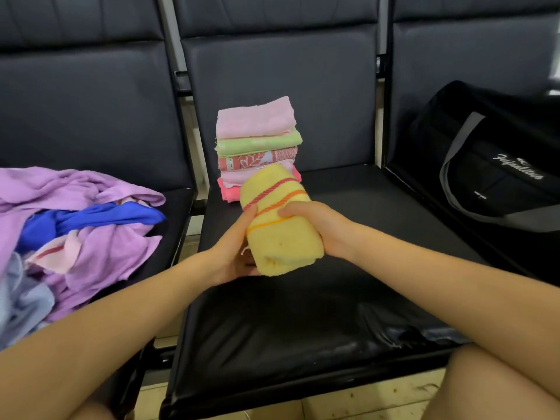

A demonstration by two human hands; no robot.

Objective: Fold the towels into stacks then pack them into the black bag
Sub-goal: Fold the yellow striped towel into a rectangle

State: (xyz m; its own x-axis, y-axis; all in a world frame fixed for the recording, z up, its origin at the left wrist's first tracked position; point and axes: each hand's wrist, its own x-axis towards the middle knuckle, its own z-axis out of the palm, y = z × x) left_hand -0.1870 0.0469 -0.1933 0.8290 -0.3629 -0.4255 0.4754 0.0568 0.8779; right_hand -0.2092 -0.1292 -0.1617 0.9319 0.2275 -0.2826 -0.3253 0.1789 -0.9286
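One yellow towel (280, 225), folded into a thick bundle with pink and orange stripes, held above the middle seat (303, 298). Two hands: left hand (233, 247) cupped round its left side, right hand (318, 228) curled over its right side. One stack of five folded towels (257, 147) at the back of the same seat, pink on top. One pile of unfolded towels (75, 231), purple, blue and pale, on the left seat. One black bag (497, 165) on the right seat.
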